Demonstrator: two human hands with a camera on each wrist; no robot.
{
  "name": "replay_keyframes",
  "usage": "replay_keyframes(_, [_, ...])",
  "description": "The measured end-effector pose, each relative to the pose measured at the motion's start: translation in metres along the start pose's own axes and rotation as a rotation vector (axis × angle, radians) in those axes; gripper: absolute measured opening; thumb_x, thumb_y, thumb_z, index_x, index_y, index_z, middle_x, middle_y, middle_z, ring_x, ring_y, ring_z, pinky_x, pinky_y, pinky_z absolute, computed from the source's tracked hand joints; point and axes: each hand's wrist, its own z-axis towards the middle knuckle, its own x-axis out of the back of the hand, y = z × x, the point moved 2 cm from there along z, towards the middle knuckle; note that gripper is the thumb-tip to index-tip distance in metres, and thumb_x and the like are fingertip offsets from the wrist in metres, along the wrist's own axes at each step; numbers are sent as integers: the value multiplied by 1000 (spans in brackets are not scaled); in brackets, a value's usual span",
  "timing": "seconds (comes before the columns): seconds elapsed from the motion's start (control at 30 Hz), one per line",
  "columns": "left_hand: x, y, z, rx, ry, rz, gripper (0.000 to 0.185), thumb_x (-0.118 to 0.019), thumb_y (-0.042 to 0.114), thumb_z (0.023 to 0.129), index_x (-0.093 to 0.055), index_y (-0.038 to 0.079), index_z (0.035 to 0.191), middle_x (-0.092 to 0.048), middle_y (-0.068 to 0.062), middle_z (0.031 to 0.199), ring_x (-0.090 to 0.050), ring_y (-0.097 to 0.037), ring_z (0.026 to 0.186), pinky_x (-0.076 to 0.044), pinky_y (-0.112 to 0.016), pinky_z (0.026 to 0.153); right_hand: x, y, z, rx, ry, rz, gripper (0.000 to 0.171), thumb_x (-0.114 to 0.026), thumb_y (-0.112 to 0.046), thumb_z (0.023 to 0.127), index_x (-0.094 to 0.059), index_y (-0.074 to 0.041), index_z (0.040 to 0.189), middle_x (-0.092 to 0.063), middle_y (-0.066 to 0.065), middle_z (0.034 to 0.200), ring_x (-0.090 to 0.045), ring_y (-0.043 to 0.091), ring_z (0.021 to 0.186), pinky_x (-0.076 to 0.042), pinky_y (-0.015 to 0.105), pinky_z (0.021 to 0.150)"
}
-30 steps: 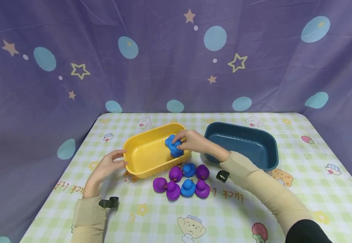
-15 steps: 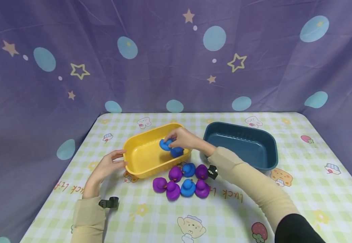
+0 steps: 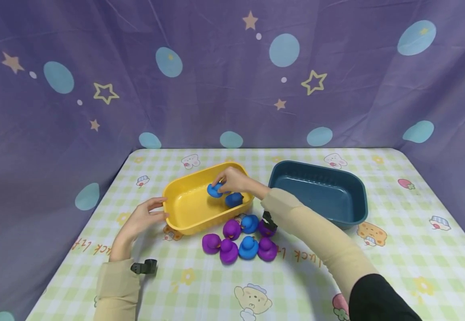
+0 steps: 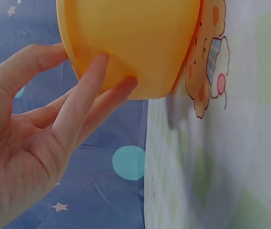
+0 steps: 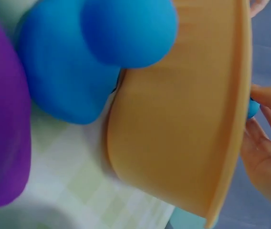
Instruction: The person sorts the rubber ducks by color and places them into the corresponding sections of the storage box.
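blue duck (image 3: 214,191) pinched by right hand (image 3: 234,179) in yellow tub (image 3: 192,207), unclear if off its floor, second duck (image 3: 234,200) near; left hand (image 3: 142,218), fingers spread, touches tub's outer end.

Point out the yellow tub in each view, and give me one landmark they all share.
Head: the yellow tub sits left of centre, the left hand at its left end.
Left wrist: the yellow tub is top centre, cut off by the upper edge.
Right wrist: the yellow tub runs from middle to right, outer wall showing.
Shared landmark: the green-checkered tablecloth.
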Motion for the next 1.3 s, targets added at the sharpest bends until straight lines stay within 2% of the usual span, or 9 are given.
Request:
replay_keyframes(0.37, [-1,2,-1,2,-4,1,56,-60,11,85,-36,-9,132,-41,-34,130,-56,-41,106,-47,-25,81,-8,14,16,-27,2,20,19,-69,-2,77,-71,-4,97,-68,8,103,-60,23,105,-49,21,81])
replay_keyframes(0.73, [-1,1,-1,5,-8,3,57,-60,12,86,-36,-8,133,-40,-33,131,-56,-40,107,-47,-33,84,-16,12,21,-48,1,25,19,-68,0,78,-71,-3,96,-68,9,104,-59,24,106,-49,21,81])
replay_keyframes(1.3, [-2,0,1,20,-5,16,57,-60,13,86,-36,-8,133,-40,-33,132,-56,-39,108,-46,-33,85,-21,9,23,17,9,-45,19,-67,5,76,-71,1,94,-69,12,100,-61,24,102,-48,22,84])
